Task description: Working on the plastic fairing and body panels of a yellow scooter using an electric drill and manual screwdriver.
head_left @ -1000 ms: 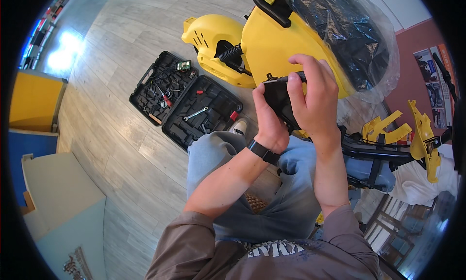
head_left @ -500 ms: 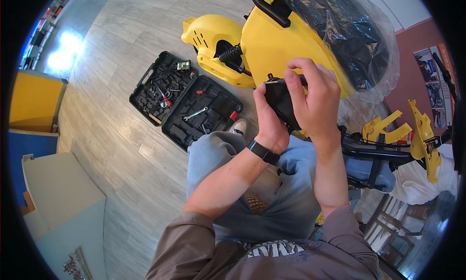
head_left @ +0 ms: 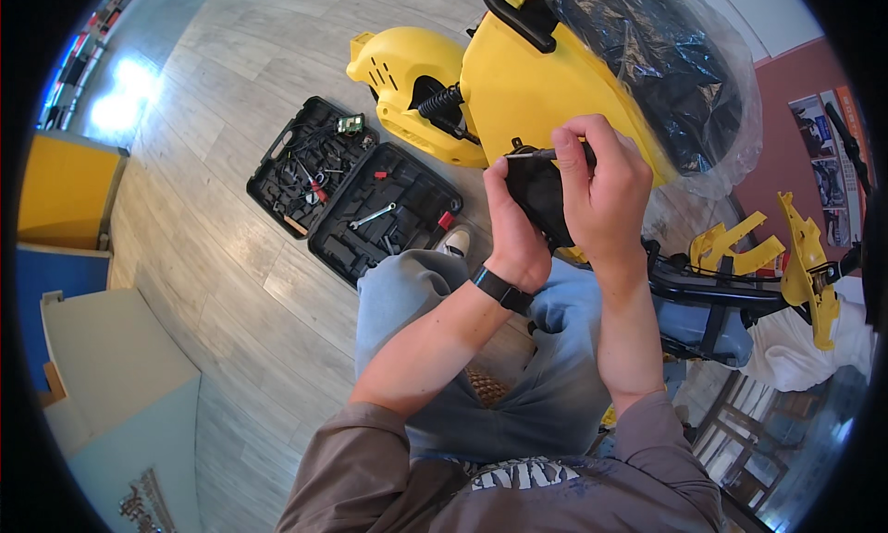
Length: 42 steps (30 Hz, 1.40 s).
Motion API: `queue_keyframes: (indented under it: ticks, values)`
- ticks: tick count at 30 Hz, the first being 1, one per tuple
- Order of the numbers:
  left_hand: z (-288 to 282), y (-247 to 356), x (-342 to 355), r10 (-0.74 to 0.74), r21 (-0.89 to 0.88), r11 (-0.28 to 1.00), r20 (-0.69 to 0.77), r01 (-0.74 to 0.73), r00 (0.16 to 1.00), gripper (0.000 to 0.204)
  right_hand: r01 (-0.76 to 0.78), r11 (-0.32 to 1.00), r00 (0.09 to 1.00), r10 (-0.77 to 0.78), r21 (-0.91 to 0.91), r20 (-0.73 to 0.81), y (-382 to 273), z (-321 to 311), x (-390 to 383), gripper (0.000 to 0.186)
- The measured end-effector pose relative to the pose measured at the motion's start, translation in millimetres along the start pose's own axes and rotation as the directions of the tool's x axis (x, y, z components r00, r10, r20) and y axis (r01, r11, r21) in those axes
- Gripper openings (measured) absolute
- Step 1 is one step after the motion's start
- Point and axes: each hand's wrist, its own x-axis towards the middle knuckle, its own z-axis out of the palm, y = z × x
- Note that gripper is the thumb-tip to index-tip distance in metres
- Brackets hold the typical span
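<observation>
A screwdriver (head_left: pixel 532 155) with a thin metal shaft and dark handle is pinched between the thumb and fingers of my right hand (head_left: pixel 606 200). Its shaft points left, and the tip reaches the far left corner of a black part (head_left: pixel 536 198) beside my left fingertips. My left hand (head_left: pixel 513 242), a dark watch on its wrist, is closed on the near left side of that part. Just beyond both hands stands the yellow body panel (head_left: pixel 527 80) of a scooter-like vehicle. The screw or hole at the tip is too small to make out.
Left of my knees, an open black tool case (head_left: pixel 324 186) holds a wrench (head_left: pixel 373 216) and other tools. Dark, plastic-wrapped material (head_left: pixel 657 61) covers the panel's far right. A black frame tube (head_left: pixel 712 294) with yellow brackets (head_left: pixel 740 242) extends to my right.
My right hand has turned slightly and shifted a little to the right around the handle, so more of the shaft shows. My left hand and the black part have stayed nearly still.
</observation>
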Motion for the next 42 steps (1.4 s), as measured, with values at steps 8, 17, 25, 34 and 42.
queue_keyframes:
  ticks: [8,17,25,34,42]
  values:
    - [-5,-3,4,0.006,0.017,1.0,-0.042,-0.005,0.999,0.059,0.118,0.993,0.98,-0.121,-0.031,-0.16,2,8,4,0.013]
    - [-1,-2,1,-0.021,-0.004,1.0,0.005,0.021,1.0,0.051,0.039,0.998,0.999,-0.04,-0.049,-0.009,0,4,-2,0.017]
    - [-11,-3,8,-0.056,-0.063,0.996,0.029,0.058,0.998,0.051,0.191,0.981,0.978,-0.193,-0.025,-0.084,3,6,0,0.019]
    - [-4,-1,4,-0.023,-0.054,0.998,-0.06,0.019,0.998,0.048,0.113,0.992,0.987,-0.106,0.048,-0.119,8,12,-3,0.022]
    - [-6,-1,6,-0.008,-0.063,0.998,-0.014,0.007,1.0,0.05,-0.162,0.977,0.987,0.161,0.14,0.022,2,10,-7,0.029]
